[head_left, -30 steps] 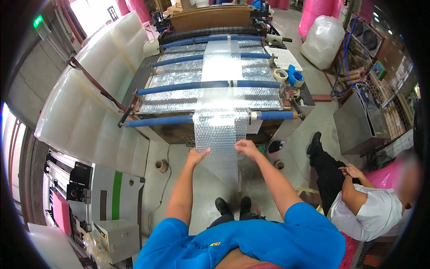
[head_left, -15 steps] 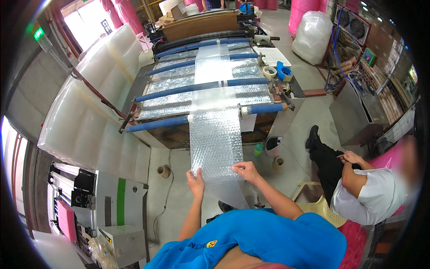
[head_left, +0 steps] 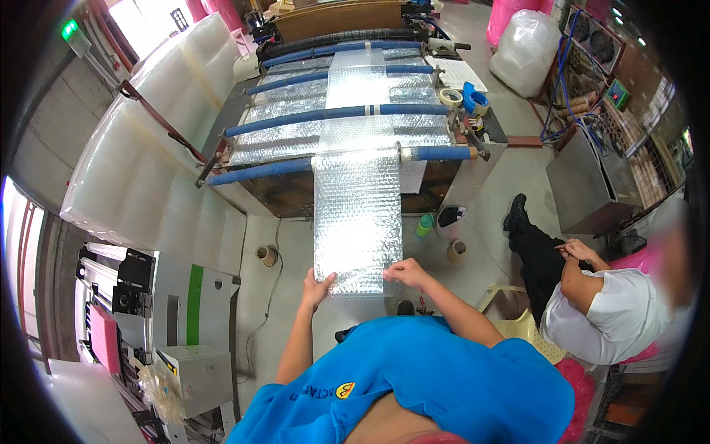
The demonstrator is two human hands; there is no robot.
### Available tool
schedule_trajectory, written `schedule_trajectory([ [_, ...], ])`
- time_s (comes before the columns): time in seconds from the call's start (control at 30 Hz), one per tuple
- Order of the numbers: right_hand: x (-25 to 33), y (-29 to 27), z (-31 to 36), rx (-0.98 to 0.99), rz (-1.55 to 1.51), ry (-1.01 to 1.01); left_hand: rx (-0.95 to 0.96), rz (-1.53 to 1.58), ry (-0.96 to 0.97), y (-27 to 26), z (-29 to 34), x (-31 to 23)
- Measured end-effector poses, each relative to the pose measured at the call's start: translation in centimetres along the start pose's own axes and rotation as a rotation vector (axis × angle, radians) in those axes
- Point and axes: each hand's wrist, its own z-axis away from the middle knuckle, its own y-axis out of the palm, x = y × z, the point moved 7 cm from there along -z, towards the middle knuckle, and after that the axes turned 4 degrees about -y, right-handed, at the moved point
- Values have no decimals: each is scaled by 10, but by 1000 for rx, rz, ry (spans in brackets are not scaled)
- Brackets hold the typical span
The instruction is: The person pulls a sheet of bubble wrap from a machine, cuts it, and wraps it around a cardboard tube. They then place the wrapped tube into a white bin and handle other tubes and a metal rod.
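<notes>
A long clear strip of bubble wrap (head_left: 358, 222) comes toward me over the blue rollers of a machine and hangs down in front of my body. My left hand (head_left: 318, 288) grips its left edge, thumb on top and the fingers partly hidden. Across from it, my right hand (head_left: 408, 274) pinches the right edge between thumb and fingertips. Below my hands the loose end of the strip droops toward the floor near my shoes. The nearest blue roller (head_left: 274, 172) carries the strip at its middle.
Tape rolls (head_left: 475, 100) sit on the machine's right side. Tall wrapped rolls (head_left: 155, 148) stand at left, above a grey cabinet (head_left: 203, 377). Cardboard tubes (head_left: 456, 250) and a green bottle (head_left: 424, 225) are on the floor. A seated person (head_left: 599, 303) is at right.
The view has tilted down a little. The strip's loose end, slanting to the right before, now hangs straighter. Both hands keep hold of its edges.
</notes>
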Motion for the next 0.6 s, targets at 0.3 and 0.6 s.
schedule_trajectory([
  [0.3, -20, 4, 10, -120, -108, 17, 49, 17, -133, 11, -8, 20],
  [0.6, -32, -3, 0, -227, 160, 66, 31, -183, -264, 20, -22, 42],
])
